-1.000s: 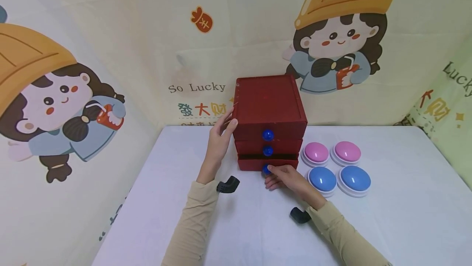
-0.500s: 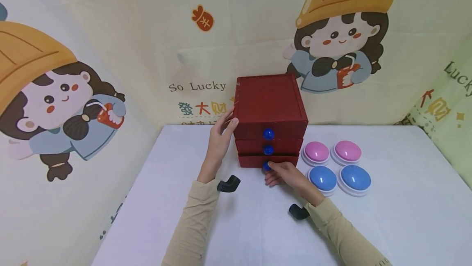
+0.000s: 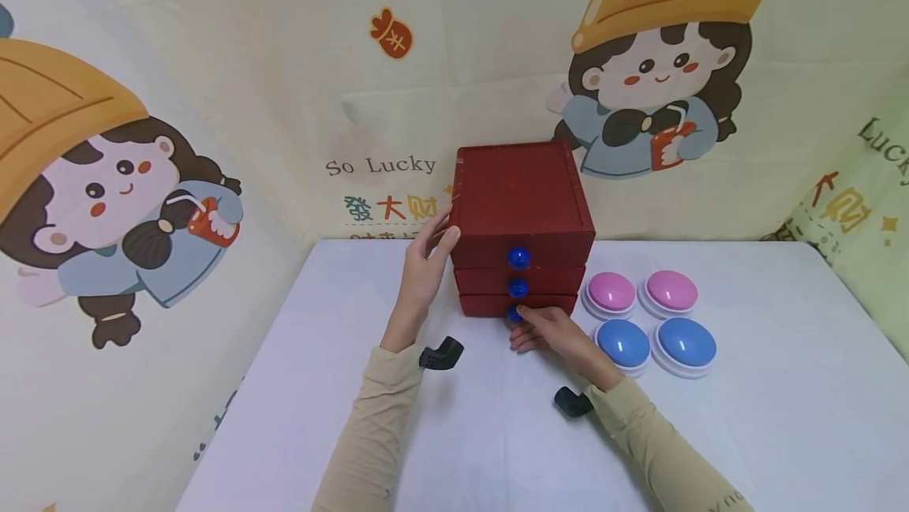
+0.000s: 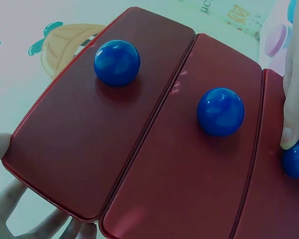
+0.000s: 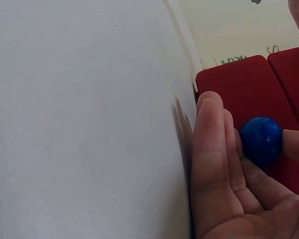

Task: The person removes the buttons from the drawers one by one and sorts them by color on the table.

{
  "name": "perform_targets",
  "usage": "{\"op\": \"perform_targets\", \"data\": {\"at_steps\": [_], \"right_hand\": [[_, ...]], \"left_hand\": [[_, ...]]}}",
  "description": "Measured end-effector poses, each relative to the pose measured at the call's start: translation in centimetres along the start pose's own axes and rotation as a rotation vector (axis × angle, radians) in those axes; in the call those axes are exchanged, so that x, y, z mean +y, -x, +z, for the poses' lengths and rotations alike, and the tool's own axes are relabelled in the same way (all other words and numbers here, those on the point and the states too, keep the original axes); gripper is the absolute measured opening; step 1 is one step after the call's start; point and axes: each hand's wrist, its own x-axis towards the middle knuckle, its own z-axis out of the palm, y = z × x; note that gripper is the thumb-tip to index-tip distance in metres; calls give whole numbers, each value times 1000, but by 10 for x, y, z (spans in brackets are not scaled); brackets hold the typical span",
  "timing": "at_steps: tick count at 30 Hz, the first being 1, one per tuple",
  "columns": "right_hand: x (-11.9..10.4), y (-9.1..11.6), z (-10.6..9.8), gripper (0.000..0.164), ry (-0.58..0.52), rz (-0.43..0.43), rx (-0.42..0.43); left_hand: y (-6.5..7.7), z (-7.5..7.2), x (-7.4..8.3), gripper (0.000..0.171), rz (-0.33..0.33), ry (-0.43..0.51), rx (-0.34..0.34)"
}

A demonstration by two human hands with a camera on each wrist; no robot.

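Note:
A dark red cabinet (image 3: 521,192) with three stacked drawers stands at the back middle of the table. Each drawer front carries one round blue knob. At the bottom drawer (image 3: 483,305), my right hand (image 3: 561,334) pinches the knob (image 5: 261,141) between thumb and fingers, its other fingers extended close over the tabletop. That drawer front sits flush against the frame, with no gap above it. My left hand (image 3: 422,271) rests along the cabinet's left side, thumb near the front corner and fingers spread along the side. The top knob (image 4: 117,63) and middle knob (image 4: 221,112) are untouched.
Right of the cabinet are two pink push-button domes (image 3: 611,292) and two blue ones (image 3: 685,342) on white bases. Black curved pieces (image 3: 442,354) stick out at both wrists. A printed cloth (image 3: 284,102) hangs behind the white table (image 3: 483,449).
The bottom drawer has slid back into the cabinet, and the dark gap above it has disappeared. My right hand moved forward with the knob. The left hand stayed on the cabinet's side.

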Motion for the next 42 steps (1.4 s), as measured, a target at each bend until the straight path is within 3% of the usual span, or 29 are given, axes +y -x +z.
{"op": "perform_targets", "data": {"at_steps": [20,29,37,42], "right_hand": [[1,-2,4,56,-32,4,40],[2,6,2,53,70,-22,88],[-10,25,-2,47,145,-73,169],[-24,39,-5,37,275,-208,214]], "left_hand": [[-2,0,0,52,-6,-2,2],[-15,-2,-34,49,26,22,35],[-9,-5,-32,39,123,25,65],[0,-8,-26,35,155,-14,89]]}}
